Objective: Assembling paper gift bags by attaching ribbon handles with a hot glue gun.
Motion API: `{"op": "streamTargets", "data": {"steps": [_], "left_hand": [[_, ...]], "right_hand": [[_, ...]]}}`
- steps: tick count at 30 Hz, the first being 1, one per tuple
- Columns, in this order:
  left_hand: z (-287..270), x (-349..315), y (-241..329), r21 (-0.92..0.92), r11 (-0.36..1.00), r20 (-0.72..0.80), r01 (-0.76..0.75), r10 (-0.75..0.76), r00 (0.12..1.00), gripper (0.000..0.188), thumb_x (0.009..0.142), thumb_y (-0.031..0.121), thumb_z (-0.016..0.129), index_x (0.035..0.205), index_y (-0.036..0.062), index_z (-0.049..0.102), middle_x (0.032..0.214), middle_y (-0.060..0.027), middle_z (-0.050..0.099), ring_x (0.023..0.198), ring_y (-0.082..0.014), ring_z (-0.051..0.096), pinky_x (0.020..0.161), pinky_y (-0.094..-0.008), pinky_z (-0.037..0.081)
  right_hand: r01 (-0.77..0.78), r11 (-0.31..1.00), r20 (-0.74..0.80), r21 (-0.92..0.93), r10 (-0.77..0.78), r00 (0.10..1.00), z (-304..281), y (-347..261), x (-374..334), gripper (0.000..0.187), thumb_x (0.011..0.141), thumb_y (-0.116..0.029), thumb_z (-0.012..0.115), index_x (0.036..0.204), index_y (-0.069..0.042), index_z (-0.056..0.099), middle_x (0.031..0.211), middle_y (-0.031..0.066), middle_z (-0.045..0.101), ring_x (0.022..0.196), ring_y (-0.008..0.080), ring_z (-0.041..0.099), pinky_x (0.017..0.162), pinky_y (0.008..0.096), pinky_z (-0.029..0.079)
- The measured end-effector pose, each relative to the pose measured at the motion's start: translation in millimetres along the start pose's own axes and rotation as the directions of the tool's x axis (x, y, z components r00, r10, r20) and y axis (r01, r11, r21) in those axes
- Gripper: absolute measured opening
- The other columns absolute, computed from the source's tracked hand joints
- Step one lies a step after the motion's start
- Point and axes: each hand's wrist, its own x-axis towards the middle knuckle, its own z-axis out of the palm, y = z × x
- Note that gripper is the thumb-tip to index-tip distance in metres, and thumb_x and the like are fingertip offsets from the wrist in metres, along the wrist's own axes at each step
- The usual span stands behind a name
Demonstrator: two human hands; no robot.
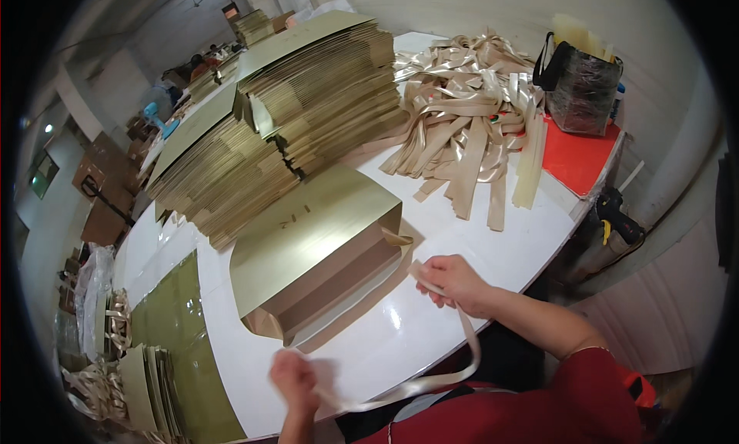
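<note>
A cream satin ribbon [471,350] hangs in a loose loop between my two hands, close to my body. Its one end is pinched in my right hand [454,282], by the right corner of the gold paper bag. My left hand [294,378] is closed at the other end, just in front of the bag's near left corner; its fingertips are partly hidden. The gold paper bag [315,232] lies on its side on the white table [385,325], with its mouth open toward me and its inside showing.
Tall stacks of flat gold bags [323,82] stand behind. A heap of cream ribbons [469,105] lies at the back right, beside a dark container [581,90] of pale sticks on a red sheet [581,155]. A glue gun [616,217] hangs off the right edge. Finished-looking bags [150,386] lie left.
</note>
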Motion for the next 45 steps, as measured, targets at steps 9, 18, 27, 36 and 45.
{"op": "streamTargets", "data": {"steps": [9, 18, 27, 36, 45], "left_hand": [[137.4, 113.1, 30.0, 0.773, 0.408, 0.61, -0.485, -0.271, 0.744, 0.034, 0.086, 0.026, 0.06, 0.112, 0.0033, 0.058, 0.108, -0.0088, 0.06, 0.096, -0.0195, 0.058, 0.075, -0.0297, 0.048], [161.2, 108.4, 76.0, 0.461, 0.86, 0.607, 0.222, -0.487, 0.627, 0.036, 0.084, 0.02, 0.065, 0.111, -0.0024, 0.056, 0.095, -0.0084, 0.061, 0.083, -0.0164, 0.063, 0.064, -0.0315, 0.055], [160.5, 101.2, 56.2, 0.389, 0.912, 0.603, 0.132, -0.36, 0.712, 0.027, 0.085, 0.022, 0.065, 0.099, -0.0005, 0.061, 0.085, -0.0051, 0.061, 0.07, -0.0119, 0.059, 0.059, -0.0257, 0.049], [157.7, 89.0, 55.4, 0.668, 0.744, 0.539, 0.025, -0.506, 0.673, 0.027, 0.086, 0.025, 0.062, 0.09, -0.0024, 0.063, 0.076, -0.0028, 0.059, 0.064, -0.0089, 0.053, 0.054, -0.0232, 0.044], [139.2, 92.5, 64.2, 0.575, 0.805, 0.576, 0.147, -0.525, 0.627, 0.032, 0.082, 0.025, 0.067, 0.096, -0.0034, 0.062, 0.084, -0.0059, 0.061, 0.071, -0.0134, 0.057, 0.058, -0.0265, 0.047]], "right_hand": [[0.095, 0.995, -0.036, 0.029, -0.094, 0.995, 25.7, 10.5, 2.7, 0.017, 0.091, -0.016, 0.055, 0.089, 0.001, 0.059, 0.071, 0.0053, 0.06, 0.055, 0.0088, 0.057, 0.042, 0.022, 0.044], [0.477, 0.878, -0.197, -0.022, -0.472, 0.859, 34.4, 8.6, 28.1, 0.017, 0.087, -0.015, 0.061, 0.087, 0.001, 0.059, 0.072, 0.0022, 0.059, 0.059, 0.0051, 0.053, 0.049, 0.0192, 0.042], [0.328, 0.925, -0.27, 0.191, -0.271, 0.924, 49.6, 6.3, 18.0, 0.022, 0.086, -0.019, 0.062, 0.078, 0.002, 0.059, 0.067, 0.0058, 0.06, 0.052, 0.0101, 0.057, 0.046, 0.0234, 0.046], [0.204, 0.919, -0.23, 0.338, -0.13, 0.965, 54.6, 16.2, 5.6, 0.02, 0.087, -0.016, 0.062, 0.082, 0.002, 0.057, 0.07, 0.0112, 0.06, 0.052, 0.0176, 0.06, 0.043, 0.0275, 0.049], [0.121, 0.964, -0.027, 0.238, -0.118, 0.993, 55.7, 6.4, -8.3, 0.022, 0.089, -0.02, 0.059, 0.085, 0.002, 0.055, 0.071, 0.0106, 0.063, 0.056, 0.0164, 0.062, 0.042, 0.0271, 0.048]]}}
